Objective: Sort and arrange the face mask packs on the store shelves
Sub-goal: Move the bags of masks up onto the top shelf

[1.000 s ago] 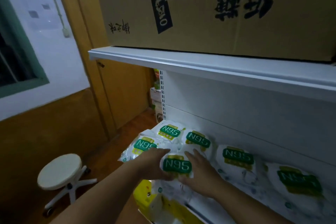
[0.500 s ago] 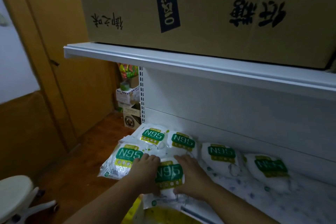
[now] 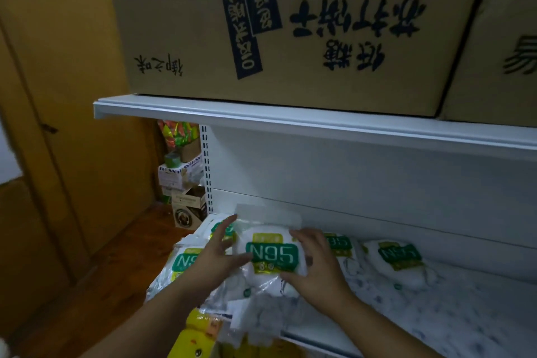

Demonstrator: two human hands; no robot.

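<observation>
I hold a white N95 mask pack [image 3: 271,253] with a green label raised off the white shelf [image 3: 436,314], tilted up toward me. My left hand [image 3: 216,259] grips its left edge, thumb on the label. On its right edge lies my right hand [image 3: 313,267], fingers curled around it. More N95 packs lie on the shelf: one at the far left [image 3: 181,263], one behind my left hand [image 3: 223,229], one behind my right hand [image 3: 338,243], another further right [image 3: 401,256].
A white upper shelf [image 3: 290,122] carries a large cardboard box [image 3: 276,23]. Small boxes and snack bags [image 3: 183,171] stand on the floor left of the shelving. Yellow packaging [image 3: 197,337] sits below the shelf edge. A wooden door [image 3: 72,96] is at left.
The pack lay flat under both hands before; now both hands have lifted it and tilted its label up. The view has moved in and to the right.
</observation>
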